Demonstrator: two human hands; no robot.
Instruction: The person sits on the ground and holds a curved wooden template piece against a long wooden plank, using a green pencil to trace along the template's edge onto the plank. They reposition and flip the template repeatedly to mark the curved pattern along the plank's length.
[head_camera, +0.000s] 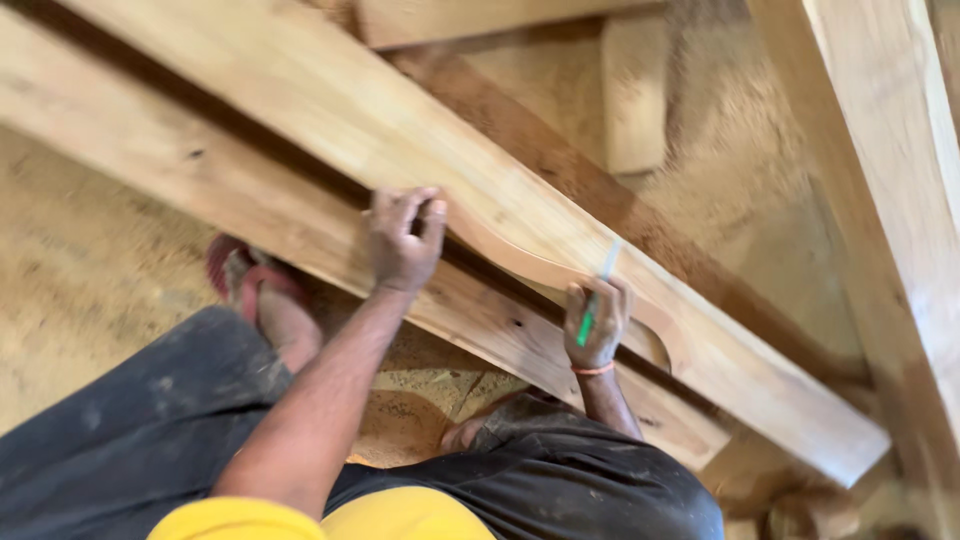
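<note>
My left hand (403, 238) presses down on a thin curved wooden template (520, 262) that lies on a long pale plank (420, 150). My right hand (597, 322) grips a green pen (596, 296) and holds its tip against the template's curved edge on the plank. A second plank (230, 205) runs alongside, just below the first, and both slant from upper left to lower right. An orange band circles my right wrist.
Sawdust covers the floor (90, 290). My foot in a red sandal (245, 280) rests under the planks. A short wood block (634, 95) lies beyond, and a thick timber beam (890, 170) crosses the right side. My dark trousers fill the bottom.
</note>
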